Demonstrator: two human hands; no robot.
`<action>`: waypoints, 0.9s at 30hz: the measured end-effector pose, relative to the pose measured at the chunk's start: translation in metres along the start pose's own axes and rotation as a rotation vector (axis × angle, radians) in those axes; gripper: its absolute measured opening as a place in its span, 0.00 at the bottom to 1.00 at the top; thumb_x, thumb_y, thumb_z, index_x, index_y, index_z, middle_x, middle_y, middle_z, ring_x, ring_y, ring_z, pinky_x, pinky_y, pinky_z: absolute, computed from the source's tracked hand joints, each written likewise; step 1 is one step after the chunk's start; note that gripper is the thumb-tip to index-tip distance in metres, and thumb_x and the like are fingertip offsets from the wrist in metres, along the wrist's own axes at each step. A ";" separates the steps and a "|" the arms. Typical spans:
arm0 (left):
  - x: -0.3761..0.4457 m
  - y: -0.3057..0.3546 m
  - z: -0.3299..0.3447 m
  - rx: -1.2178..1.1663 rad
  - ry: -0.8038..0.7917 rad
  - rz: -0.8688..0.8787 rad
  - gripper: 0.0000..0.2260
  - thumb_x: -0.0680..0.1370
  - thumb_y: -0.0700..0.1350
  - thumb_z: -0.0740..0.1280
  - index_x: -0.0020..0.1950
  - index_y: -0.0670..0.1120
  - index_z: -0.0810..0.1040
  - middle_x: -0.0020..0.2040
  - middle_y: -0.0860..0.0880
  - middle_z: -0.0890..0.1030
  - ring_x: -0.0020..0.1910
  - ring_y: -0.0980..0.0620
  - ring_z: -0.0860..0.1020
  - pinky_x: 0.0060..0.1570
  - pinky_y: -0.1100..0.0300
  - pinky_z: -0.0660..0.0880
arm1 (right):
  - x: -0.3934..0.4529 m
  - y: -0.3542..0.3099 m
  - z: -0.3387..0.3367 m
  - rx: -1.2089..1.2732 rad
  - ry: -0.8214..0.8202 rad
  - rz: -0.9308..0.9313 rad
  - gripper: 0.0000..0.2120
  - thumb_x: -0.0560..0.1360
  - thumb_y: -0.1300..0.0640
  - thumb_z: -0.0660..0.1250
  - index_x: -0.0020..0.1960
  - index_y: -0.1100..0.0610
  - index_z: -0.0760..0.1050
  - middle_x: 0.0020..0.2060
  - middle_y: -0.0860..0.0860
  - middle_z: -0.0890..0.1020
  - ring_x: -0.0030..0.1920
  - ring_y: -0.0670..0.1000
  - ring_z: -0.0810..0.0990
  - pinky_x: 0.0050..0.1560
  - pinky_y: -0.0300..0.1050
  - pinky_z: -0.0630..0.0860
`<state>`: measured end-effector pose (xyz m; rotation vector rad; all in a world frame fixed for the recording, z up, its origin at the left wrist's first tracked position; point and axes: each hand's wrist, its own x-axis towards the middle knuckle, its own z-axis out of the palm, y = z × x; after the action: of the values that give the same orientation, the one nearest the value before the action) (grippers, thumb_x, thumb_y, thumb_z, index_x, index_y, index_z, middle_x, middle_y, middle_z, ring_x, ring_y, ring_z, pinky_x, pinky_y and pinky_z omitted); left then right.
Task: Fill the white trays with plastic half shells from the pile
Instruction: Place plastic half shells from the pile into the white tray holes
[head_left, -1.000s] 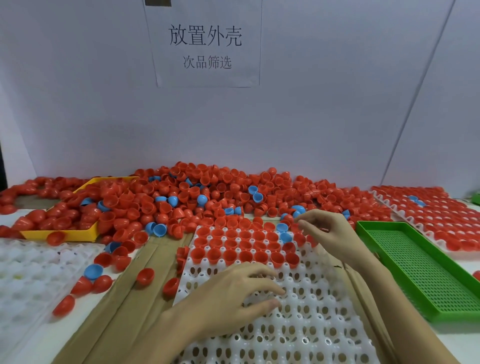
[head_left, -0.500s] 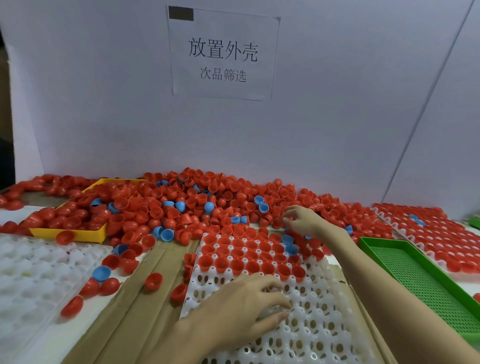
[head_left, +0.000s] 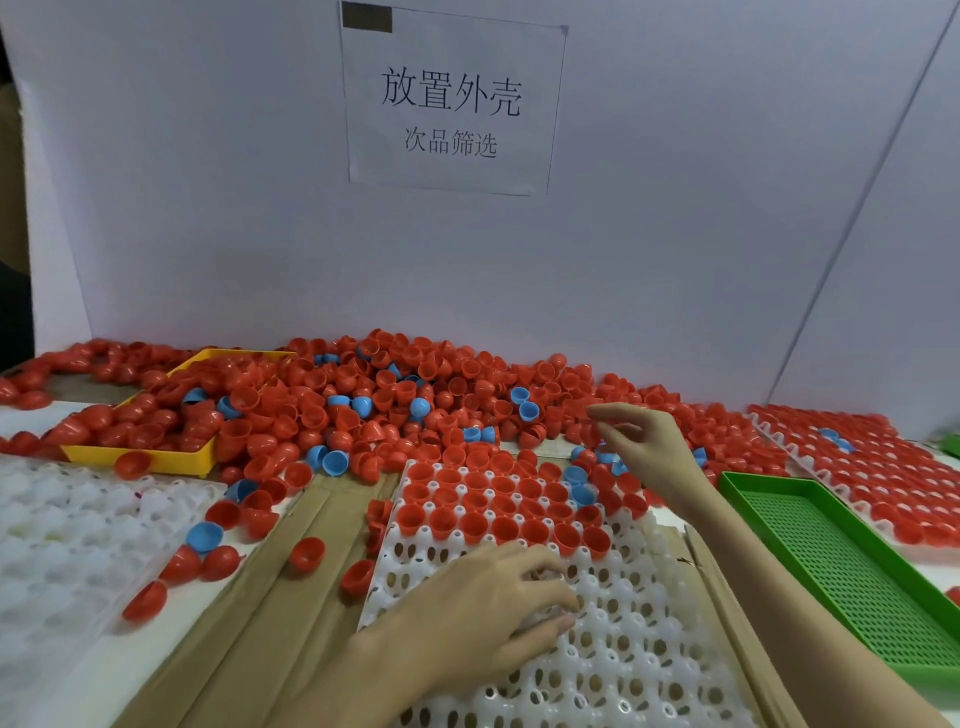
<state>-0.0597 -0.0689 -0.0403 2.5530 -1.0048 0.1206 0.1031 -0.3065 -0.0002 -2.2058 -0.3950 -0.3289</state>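
Shells pile behind white tray, between yellow tray and green tray

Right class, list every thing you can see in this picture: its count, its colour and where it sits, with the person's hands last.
pile of half shells: many, red with some blue, along the back.
middle white tray: one, far rows filled, centre front.
left white tray: one, empty, left.
filled white tray: one, full of red shells, right.
yellow tray: one, under the pile, left back.
green tray: one, empty, right.
cardboard: brown, under the middle tray.
paper sign: one, white, on the wall.
left hand: rests on the middle tray.
right hand: raised over the pile's edge, fingers loosely bent.
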 end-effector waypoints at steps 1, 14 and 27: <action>0.000 -0.001 0.001 0.001 0.003 0.001 0.19 0.87 0.61 0.52 0.71 0.57 0.76 0.73 0.58 0.71 0.68 0.61 0.70 0.71 0.62 0.64 | -0.013 -0.001 -0.003 0.078 0.005 0.016 0.13 0.82 0.62 0.69 0.62 0.48 0.83 0.58 0.44 0.85 0.52 0.45 0.87 0.54 0.40 0.84; 0.001 -0.011 0.005 -0.016 -0.023 -0.022 0.20 0.85 0.65 0.51 0.71 0.63 0.74 0.75 0.66 0.66 0.72 0.69 0.64 0.74 0.66 0.59 | -0.071 0.013 -0.001 0.361 0.070 0.109 0.09 0.80 0.62 0.72 0.59 0.55 0.86 0.51 0.50 0.88 0.51 0.48 0.87 0.50 0.39 0.82; 0.003 -0.015 0.007 -0.026 -0.019 -0.035 0.20 0.84 0.67 0.50 0.70 0.65 0.74 0.74 0.68 0.66 0.71 0.70 0.65 0.69 0.70 0.59 | -0.074 0.018 -0.006 0.146 0.040 -0.085 0.10 0.75 0.59 0.78 0.37 0.49 0.84 0.65 0.39 0.81 0.60 0.41 0.83 0.56 0.40 0.82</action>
<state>-0.0481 -0.0639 -0.0512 2.5514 -0.9622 0.0727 0.0420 -0.3336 -0.0362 -2.0407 -0.4772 -0.3780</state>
